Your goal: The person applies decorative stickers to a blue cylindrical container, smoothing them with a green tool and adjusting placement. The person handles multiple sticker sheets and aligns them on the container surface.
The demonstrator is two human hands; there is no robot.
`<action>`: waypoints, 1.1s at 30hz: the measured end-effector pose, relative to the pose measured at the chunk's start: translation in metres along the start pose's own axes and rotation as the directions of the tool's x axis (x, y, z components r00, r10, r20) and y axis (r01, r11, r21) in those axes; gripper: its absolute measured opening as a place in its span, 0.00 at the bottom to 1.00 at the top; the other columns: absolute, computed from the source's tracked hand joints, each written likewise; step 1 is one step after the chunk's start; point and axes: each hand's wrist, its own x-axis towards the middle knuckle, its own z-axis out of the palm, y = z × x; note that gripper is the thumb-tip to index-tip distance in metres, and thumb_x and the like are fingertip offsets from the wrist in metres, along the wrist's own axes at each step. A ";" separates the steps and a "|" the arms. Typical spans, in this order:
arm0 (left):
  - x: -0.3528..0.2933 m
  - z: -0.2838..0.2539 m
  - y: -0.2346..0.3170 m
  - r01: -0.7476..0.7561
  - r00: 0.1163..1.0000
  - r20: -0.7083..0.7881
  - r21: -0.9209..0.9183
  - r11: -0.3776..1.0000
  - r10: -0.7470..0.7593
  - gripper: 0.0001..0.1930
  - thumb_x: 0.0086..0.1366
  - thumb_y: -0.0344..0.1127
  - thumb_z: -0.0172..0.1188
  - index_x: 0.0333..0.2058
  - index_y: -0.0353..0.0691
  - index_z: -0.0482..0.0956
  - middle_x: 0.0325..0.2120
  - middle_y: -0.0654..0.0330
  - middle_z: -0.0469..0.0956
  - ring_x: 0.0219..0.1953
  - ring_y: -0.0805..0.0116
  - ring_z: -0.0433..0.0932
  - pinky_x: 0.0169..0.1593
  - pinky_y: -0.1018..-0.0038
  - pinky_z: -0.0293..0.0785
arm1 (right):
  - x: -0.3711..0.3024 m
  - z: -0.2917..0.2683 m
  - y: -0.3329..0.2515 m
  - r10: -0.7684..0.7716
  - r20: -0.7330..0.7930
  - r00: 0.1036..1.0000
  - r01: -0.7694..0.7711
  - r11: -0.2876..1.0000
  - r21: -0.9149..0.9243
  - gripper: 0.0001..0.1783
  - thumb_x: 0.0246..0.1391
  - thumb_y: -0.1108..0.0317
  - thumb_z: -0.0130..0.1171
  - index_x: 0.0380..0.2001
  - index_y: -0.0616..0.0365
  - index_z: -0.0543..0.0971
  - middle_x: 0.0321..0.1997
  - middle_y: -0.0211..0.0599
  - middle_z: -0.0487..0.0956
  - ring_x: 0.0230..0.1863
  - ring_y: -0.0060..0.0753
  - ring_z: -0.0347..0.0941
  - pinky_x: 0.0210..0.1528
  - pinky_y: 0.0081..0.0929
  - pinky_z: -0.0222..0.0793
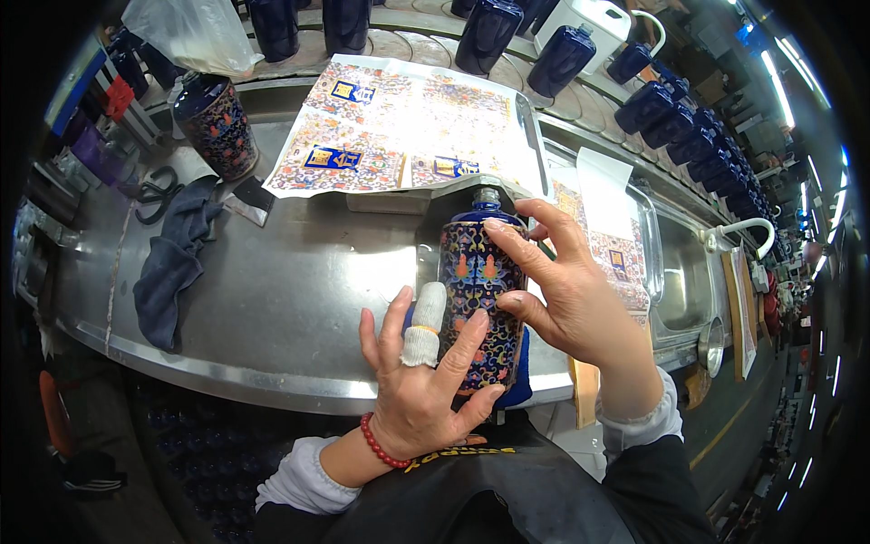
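Note:
A dark blue bottle [476, 299] with a colourful floral pattern stands in front of me at the counter's near edge, its glassy neck bare. My right hand [571, 281] is closed on its upper right side, with fingertips at the shoulder and the thumb on the front. Spread open, my left hand [421, 390] rests its index finger and thumb against the lower front of the bottle. A white knitted finger sleeve [426, 322] covers one left finger. Beyond the bottle lies a printed sheet [390, 127] of floral decals with blue and gold labels.
Another patterned bottle [216, 127] stands at the left, near scissors [158, 193] and a dark cloth [172, 267]. Plain blue bottles [562, 62] line the slatted conveyor [408, 45] behind. On the right are more decal sheets [619, 258], a sink [675, 272] and a white faucet [761, 231].

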 end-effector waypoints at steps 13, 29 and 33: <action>0.067 -0.017 -0.025 -0.127 0.990 0.097 0.265 0.956 0.105 0.33 0.68 0.66 0.51 0.62 0.51 0.76 0.53 0.49 0.76 0.66 0.46 0.58 0.70 0.44 0.37 | -0.023 0.012 0.016 0.029 -0.060 0.998 -0.027 0.999 0.037 0.40 0.56 0.55 0.67 0.68 0.59 0.66 0.65 0.54 0.63 0.54 0.51 0.70 0.58 0.42 0.70; 0.073 -0.019 -0.026 -0.175 0.984 0.055 0.176 0.969 0.168 0.35 0.65 0.66 0.55 0.63 0.51 0.74 0.48 0.58 0.80 0.66 0.47 0.53 0.70 0.41 0.34 | -0.033 0.024 0.020 0.083 -0.068 0.994 -0.069 0.980 0.188 0.40 0.57 0.58 0.66 0.70 0.56 0.65 0.69 0.54 0.60 0.52 0.48 0.69 0.57 0.40 0.71; 0.069 -0.016 -0.022 -0.165 0.984 0.107 0.211 0.963 0.145 0.37 0.63 0.68 0.56 0.63 0.50 0.75 0.57 0.50 0.75 0.68 0.46 0.54 0.70 0.44 0.34 | -0.035 0.026 0.021 0.083 -0.056 0.995 -0.068 0.972 0.224 0.39 0.57 0.58 0.66 0.70 0.55 0.66 0.69 0.56 0.60 0.52 0.48 0.69 0.58 0.39 0.70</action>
